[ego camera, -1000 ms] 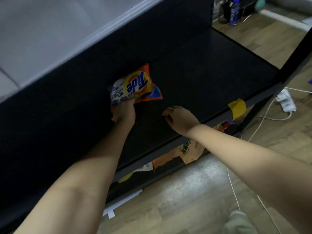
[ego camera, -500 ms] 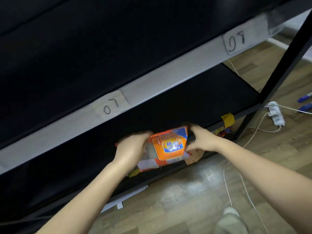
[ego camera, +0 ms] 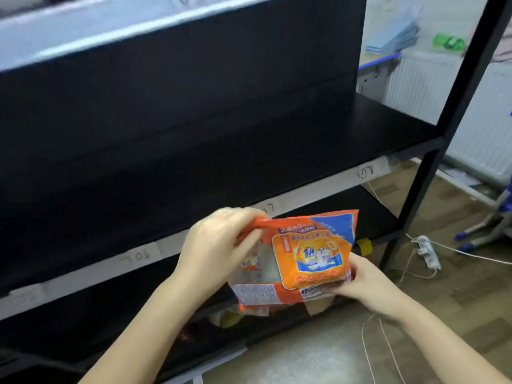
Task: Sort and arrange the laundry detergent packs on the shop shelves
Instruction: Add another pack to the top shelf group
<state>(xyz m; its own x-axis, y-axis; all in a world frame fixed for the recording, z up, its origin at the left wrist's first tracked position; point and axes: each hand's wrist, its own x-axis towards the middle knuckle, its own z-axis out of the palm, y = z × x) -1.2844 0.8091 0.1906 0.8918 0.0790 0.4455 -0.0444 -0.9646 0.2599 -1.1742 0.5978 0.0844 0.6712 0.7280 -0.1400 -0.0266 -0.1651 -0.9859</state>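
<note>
Standing before black shop shelves (ego camera: 277,139), a person holds an orange detergent pack (ego camera: 302,256) in the air at lower-shelf height, left hand (ego camera: 219,245) fingers pinching its top edge, right hand (ego camera: 368,284) fingers gripping its bottom corner.

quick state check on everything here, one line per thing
Tide detergent pack: off the shelves, held in front of them by both hands
left hand: grips the pack's top left edge
right hand: holds the pack's lower right corner
middle shelf: bare
power strip: on the floor, cables attached
</note>
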